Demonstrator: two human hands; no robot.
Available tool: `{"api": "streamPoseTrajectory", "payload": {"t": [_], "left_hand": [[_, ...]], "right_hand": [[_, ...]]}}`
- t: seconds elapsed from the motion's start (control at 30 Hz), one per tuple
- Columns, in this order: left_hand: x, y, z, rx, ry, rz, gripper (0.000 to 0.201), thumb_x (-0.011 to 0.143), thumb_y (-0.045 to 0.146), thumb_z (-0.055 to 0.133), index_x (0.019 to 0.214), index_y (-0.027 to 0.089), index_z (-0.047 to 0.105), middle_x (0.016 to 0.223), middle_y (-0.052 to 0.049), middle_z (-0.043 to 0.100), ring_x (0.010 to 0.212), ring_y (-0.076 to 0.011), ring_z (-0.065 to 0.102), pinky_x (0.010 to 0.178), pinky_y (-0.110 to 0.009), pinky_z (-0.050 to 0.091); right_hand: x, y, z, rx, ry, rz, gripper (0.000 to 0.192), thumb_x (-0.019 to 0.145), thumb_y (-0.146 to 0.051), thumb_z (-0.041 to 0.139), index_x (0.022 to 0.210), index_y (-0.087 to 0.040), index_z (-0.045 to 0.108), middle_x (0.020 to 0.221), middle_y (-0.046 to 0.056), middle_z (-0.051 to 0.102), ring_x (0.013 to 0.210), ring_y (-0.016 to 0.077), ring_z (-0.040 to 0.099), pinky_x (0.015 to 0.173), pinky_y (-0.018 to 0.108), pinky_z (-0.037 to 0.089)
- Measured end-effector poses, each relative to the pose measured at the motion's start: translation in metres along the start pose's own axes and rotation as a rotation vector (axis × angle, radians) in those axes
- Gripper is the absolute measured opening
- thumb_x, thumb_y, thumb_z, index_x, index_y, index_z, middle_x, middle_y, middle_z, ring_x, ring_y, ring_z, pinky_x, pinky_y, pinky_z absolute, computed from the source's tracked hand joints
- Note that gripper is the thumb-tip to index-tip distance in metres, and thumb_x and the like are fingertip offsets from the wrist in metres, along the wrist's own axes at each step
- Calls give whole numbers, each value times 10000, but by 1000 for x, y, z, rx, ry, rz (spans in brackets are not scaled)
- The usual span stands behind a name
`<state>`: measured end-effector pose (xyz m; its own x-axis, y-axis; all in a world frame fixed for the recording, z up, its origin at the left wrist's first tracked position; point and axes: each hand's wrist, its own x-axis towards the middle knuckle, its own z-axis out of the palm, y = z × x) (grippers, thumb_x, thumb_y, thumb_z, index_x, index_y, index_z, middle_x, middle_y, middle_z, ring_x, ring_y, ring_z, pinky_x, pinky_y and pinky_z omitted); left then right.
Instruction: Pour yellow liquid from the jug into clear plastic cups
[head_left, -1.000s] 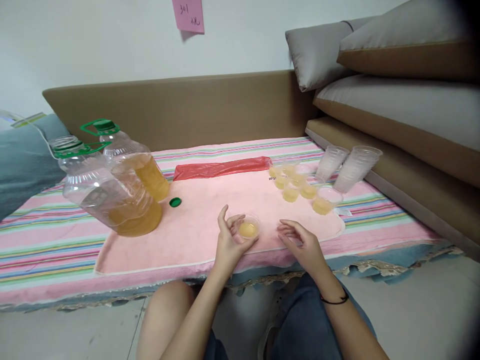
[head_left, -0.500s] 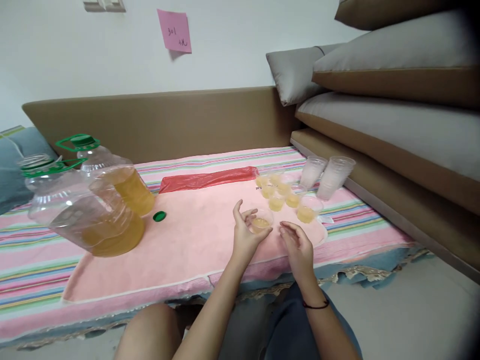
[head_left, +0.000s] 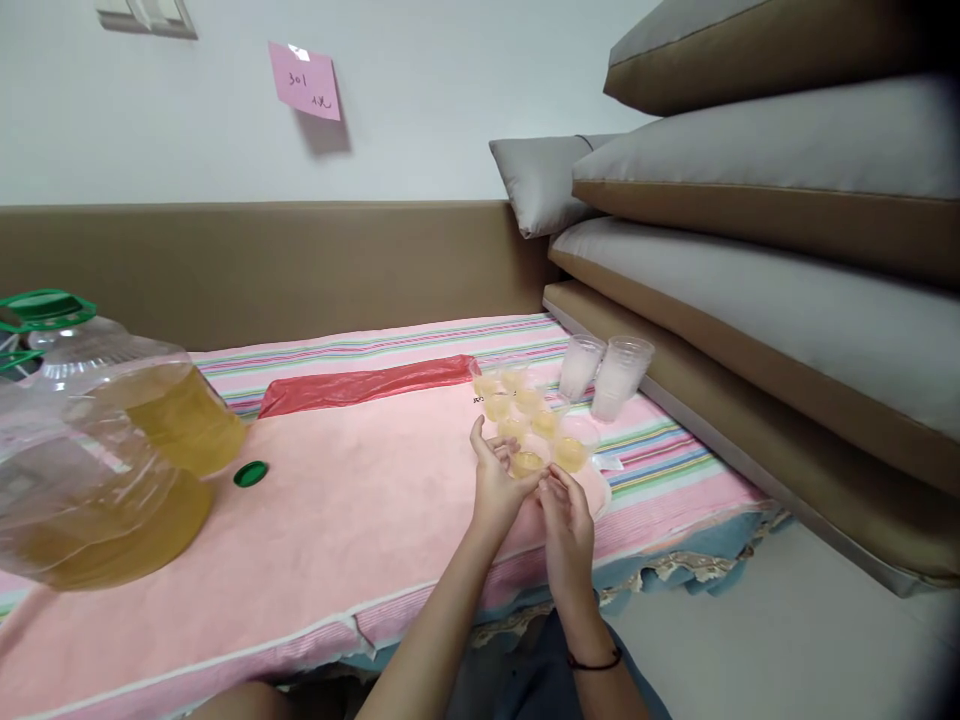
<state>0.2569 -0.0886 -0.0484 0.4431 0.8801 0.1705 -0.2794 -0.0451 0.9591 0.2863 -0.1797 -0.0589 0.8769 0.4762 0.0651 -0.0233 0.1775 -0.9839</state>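
The left hand (head_left: 499, 492) holds a clear cup (head_left: 528, 463) of yellow liquid, the thumb along the near side and the fingers bent round the left and far side, with one finger standing up off it. The cup sits upright at the near edge of a group of seven other cups (head_left: 570, 455), just left of the nearest of them; whether it rests on the mat (head_left: 337, 540) or is slightly lifted, I cannot tell. The right hand (head_left: 568, 520) is close against the cup's near right side, its fingers drawn narrow and their tips beside the left thumb; whether they touch the cup is unclear. A dark band (head_left: 595, 664) circles the right wrist.

The seven cups also hold some yellow liquid and stand close together on the right part of the pink mat. Behind them to the right are two stacks (head_left: 621, 380) of clear cups, side by side. A red bag (head_left: 367, 386) lies flat along the mat's far edge. At the left stand two big jugs (head_left: 180, 410) partly filled with yellow liquid, the near one cut off by the picture's edge. A green cap (head_left: 250, 473) lies on the mat just right of them. Cushions (head_left: 750, 150) are piled at the right, and a pink note (head_left: 304, 82) hangs on the wall (head_left: 420, 110)
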Motion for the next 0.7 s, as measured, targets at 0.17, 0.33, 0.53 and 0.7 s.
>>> {"api": "streamPoseTrajectory", "payload": {"t": [0.17,0.33,0.53,0.7], "left_hand": [[4,-3,7,-19,5,-20,1115,491,203,854,1376,258,179,1072,-49,506,1090,-223,589,973,-401,485],[5,-6,10,-29,-14,-24,1109,501,194,846,1378,258,171,1082,-53,508,1113,-230,591,986,-403,479],[7,-5,12,-3,-26,-16,1071,535,177,825,1372,254,160,1119,-64,512,1137,-234,581,998,-416,470],[5,-5,11,37,-36,-6,1036,555,179,807,1368,232,167,1168,-94,515,1136,-240,569,1011,-440,450]], "right_hand": [[6,4,1,27,23,31,576,772,-548,627,1196,-163,571,1303,166,597,1204,289,583,1012,429,495],[9,6,0,24,35,49,549,784,-551,622,1186,-179,580,1285,154,626,1195,286,602,991,419,517],[11,5,-1,16,41,50,543,774,-545,634,1168,-172,593,1286,151,631,1206,287,596,1007,421,504],[12,4,-1,25,31,73,546,758,-541,642,1149,-162,607,1275,158,639,1202,292,597,1012,426,497]]}}
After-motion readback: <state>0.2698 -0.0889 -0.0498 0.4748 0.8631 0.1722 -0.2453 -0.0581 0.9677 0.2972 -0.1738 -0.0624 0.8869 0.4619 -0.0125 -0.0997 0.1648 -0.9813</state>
